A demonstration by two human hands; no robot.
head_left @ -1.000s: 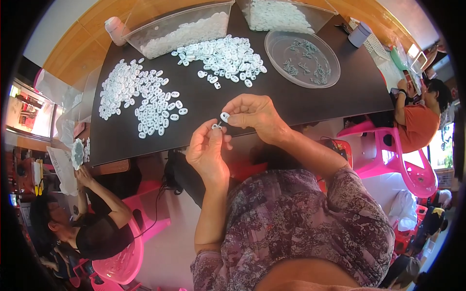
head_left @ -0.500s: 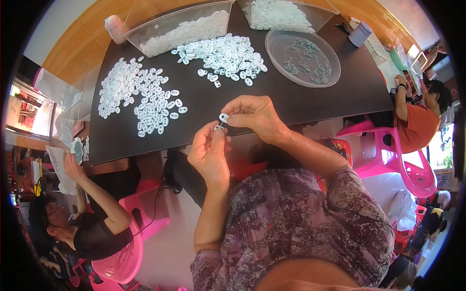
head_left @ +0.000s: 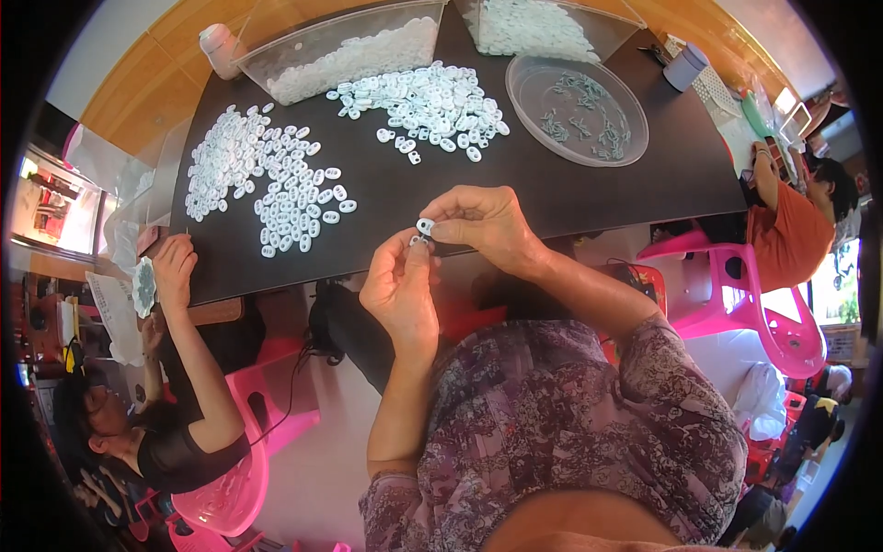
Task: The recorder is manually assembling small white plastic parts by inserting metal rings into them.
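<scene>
Just past the table's near edge, my left hand (head_left: pixel 403 296) and my right hand (head_left: pixel 497 230) meet, both closed in a pinch. Between my right thumb and forefinger is a small white oval piece (head_left: pixel 425 225) with holes. A second white piece (head_left: pixel 416 240), mostly covered by fingertips, is pinched in my left hand right below it. Whether the two touch I cannot tell. Similar ovals form a heap (head_left: pixel 428 101) at the back and another pile (head_left: pixel 299 198) to the left. Small grey-green slivers (head_left: pixel 579 92) lie in a round clear tray (head_left: pixel 524 133).
Two clear bins, one at left (head_left: pixel 354 28) and one at right (head_left: pixel 598 51), hold more white pieces at the back. A pink bottle (head_left: pixel 219 48) and a grey cup (head_left: pixel 685 66) flank them. Co-workers sit at left (head_left: pixel 189 451) and right (head_left: pixel 791 225), near pink chairs (head_left: pixel 791 336).
The co-worker at left has raised a hand from the papers to the table's edge. My own hands have barely shifted and keep their pinch on the white pieces.
</scene>
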